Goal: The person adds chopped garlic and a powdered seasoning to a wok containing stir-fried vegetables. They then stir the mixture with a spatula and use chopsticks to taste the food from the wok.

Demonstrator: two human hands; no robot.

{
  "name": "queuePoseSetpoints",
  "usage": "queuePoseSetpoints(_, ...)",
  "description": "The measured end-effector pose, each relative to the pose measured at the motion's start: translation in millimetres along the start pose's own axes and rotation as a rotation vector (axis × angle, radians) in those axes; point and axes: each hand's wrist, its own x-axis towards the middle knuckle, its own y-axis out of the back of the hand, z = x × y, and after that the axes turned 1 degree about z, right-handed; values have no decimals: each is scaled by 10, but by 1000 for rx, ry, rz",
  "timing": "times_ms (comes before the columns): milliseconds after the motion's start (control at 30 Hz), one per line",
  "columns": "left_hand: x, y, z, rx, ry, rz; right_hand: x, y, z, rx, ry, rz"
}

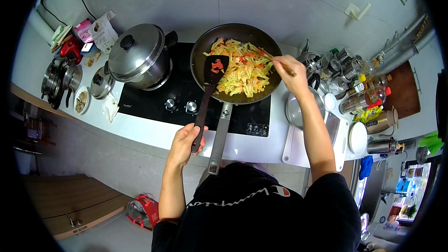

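My left hand (pixel 184 143) grips the handle of a dark brown slotted spatula (pixel 203 108). The spatula's blade is over the left side of a frying pan (pixel 257 35), with red pieces that look like tomato (pixel 217 65) on it. In my right hand (pixel 290 71) are wooden chopsticks (pixel 267 55), their tips among the food at the pan's right. Chopped pale-green cauliflower (pixel 246 77) mixed with red and orange bits covers much of the pan floor. The pan sits on a black glass gas hob (pixel 150 108), its grey handle (pixel 220 136) pointing toward me past the counter edge.
A lidded steel pot (pixel 140 52) stands left of the pan. Farther left are a small lid (pixel 101 85) and a white dish of food (pixel 81 100). At right are a steel strainer or bowl (pixel 297 112), white cutting boards (pixel 290 147), a white plate (pixel 358 138) and several bottles (pixel 376 94).
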Motion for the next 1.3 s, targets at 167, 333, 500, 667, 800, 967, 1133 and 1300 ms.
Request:
queuePoseSetpoints(167,14,-28,3,14,17,2,58,-198,22,-145,82,-206)
queuePoseSetpoints(333,11,-29,8,27,8,-4,60,-338,89,-137,43,-115)
queuePoseSetpoints(500,55,-40,28,34,10,-14,32,-357,188,183,-165,138)
queuePoseSetpoints(667,177,-75,58,46,34,-23,50,-162,-84,555,-308,261)
queuePoseSetpoints(800,285,-94,46,55,23,-53,71,-112,-361,688,-306,193)
queuePoseSetpoints(967,299,-86,42,19,14,-73,188,-40,-210,639,-397,160)
queuePoseSetpoints(1133,200,-68,57,16,14,-19,319,-297,169,104,-232,62)
queuePoseSetpoints(1300,111,-26,58,6,9,2,283,-411,288,83,-254,87)
